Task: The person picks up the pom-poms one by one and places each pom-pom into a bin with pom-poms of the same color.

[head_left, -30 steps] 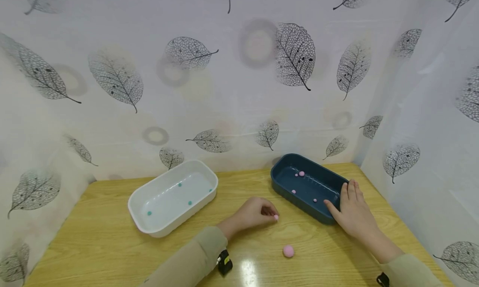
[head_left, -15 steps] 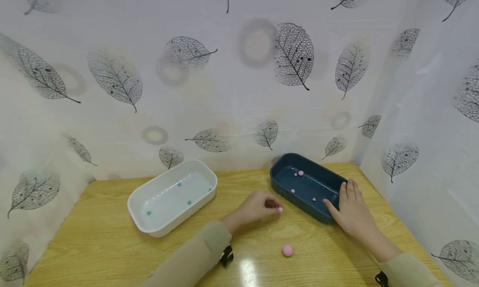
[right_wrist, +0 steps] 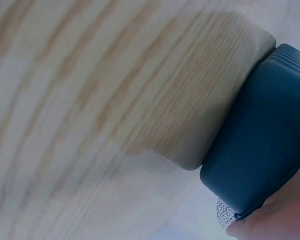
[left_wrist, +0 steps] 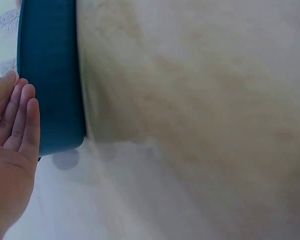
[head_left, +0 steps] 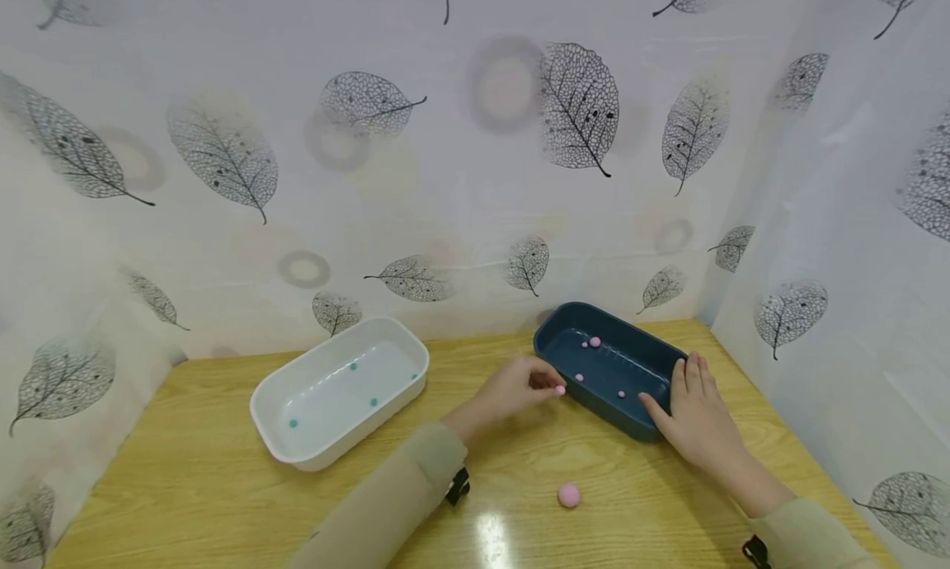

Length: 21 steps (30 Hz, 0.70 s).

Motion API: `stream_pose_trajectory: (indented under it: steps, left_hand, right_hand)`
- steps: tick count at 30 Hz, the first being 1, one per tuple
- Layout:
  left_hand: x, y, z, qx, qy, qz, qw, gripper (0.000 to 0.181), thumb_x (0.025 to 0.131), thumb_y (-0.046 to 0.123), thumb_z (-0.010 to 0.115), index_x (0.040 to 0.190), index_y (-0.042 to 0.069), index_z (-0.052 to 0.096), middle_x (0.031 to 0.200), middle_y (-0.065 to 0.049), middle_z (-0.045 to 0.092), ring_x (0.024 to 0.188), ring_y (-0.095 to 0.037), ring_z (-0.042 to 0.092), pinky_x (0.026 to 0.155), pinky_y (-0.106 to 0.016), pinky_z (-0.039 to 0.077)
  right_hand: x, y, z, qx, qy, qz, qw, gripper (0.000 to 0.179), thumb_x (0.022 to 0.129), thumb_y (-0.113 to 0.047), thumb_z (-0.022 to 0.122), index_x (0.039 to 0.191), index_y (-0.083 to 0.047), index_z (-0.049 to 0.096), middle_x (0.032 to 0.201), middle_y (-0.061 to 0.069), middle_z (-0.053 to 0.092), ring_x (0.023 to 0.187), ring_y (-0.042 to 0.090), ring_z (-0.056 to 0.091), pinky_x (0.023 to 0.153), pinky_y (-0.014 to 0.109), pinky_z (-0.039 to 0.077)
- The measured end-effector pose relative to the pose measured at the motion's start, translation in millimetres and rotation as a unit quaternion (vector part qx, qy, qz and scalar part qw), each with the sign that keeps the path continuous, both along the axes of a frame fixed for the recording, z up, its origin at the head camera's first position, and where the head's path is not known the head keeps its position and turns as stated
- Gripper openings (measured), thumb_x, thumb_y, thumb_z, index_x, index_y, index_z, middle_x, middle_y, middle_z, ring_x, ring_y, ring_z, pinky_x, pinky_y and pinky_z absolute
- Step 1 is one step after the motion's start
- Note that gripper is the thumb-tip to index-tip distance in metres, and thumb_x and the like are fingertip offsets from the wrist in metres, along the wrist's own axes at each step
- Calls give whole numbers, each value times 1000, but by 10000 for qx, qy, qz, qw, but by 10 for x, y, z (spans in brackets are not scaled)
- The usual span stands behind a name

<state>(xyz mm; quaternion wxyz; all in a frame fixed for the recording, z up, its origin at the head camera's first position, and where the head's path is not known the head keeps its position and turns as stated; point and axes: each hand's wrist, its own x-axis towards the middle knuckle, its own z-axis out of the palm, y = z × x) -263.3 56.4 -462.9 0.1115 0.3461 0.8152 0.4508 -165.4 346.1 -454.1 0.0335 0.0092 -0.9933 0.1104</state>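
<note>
The left hand [head_left: 515,386] pinches a small round pink bead [head_left: 560,390] in its fingers at the rim of the smooth blue oblong tray [head_left: 653,363]. The right hand [head_left: 693,416] rests relaxed on that tray's near end. A larger pink ball [head_left: 568,495] sits on the glossy wooden table [head_left: 223,486]; the white tray [head_left: 267,425] stands well apart.

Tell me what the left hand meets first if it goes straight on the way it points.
Probably the blue tray's near wall: the left hand, pinching a pink ball, points right at it. Depth is uncertain; it may clear the rim.
</note>
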Motion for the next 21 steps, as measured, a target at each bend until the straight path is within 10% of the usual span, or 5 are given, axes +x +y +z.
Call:
stream_pose_trajectory:
  steps: [21]
  left_hand:
    - [-302,116,151,469,183,762,9958,18,101,14,74,113,3,80,107,-10,81,93,-18,74,82,-19,60]
  right_hand:
    - [-2,-3,6,-22,1,3,10000,97,110,-52,47,153,30,18,164,51,5,156,64,9,126,74,18]
